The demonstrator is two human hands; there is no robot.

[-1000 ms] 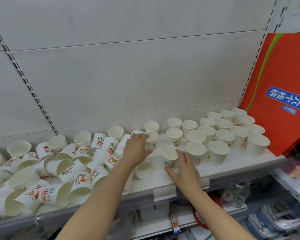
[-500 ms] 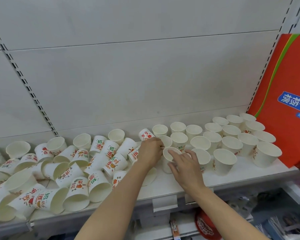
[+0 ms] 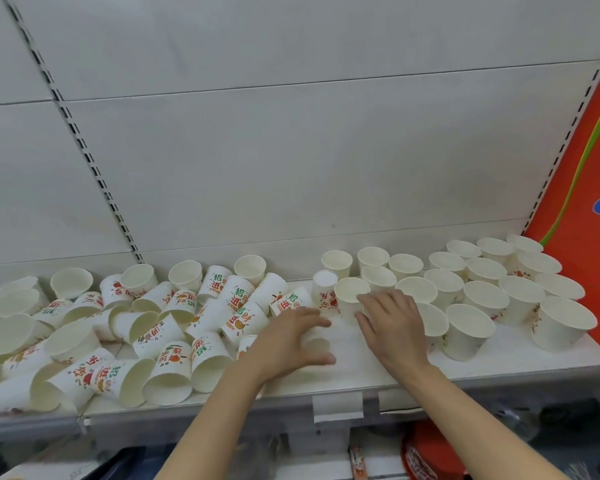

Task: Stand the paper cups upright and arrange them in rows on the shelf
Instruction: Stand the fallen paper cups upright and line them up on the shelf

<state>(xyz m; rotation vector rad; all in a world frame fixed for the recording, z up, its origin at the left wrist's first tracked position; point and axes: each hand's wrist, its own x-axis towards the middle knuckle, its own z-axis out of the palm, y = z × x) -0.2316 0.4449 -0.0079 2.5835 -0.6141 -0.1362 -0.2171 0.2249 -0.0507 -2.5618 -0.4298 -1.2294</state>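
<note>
Several white paper cups with red and green print lie tumbled in a heap point(image 3: 160, 336) on the left half of the shelf point(image 3: 354, 374). Upright cups point(image 3: 484, 292) stand in rows on the right half. My left hand point(image 3: 288, 344) curls round a cup lying on its side point(image 3: 317, 342) near the shelf's front. My right hand point(image 3: 394, 329) pinches the rim of an upright cup point(image 3: 349, 294) at the left end of the rows, index finger on the rim and thumb on the wall. Just left of it stands an upside-down cup point(image 3: 324, 287).
An orange bag point(image 3: 582, 209) leans against the back panel at the right end of the shelf. A price-tag holder point(image 3: 338, 407) hangs on the shelf's front edge. Packaged goods lie on the lower shelf point(image 3: 426, 455). A slotted upright point(image 3: 94, 168) runs up the back wall.
My left hand has come down from the cups by the row to a lying cup near the front. My right hand has stayed on the upright cup at the row's left end.
</note>
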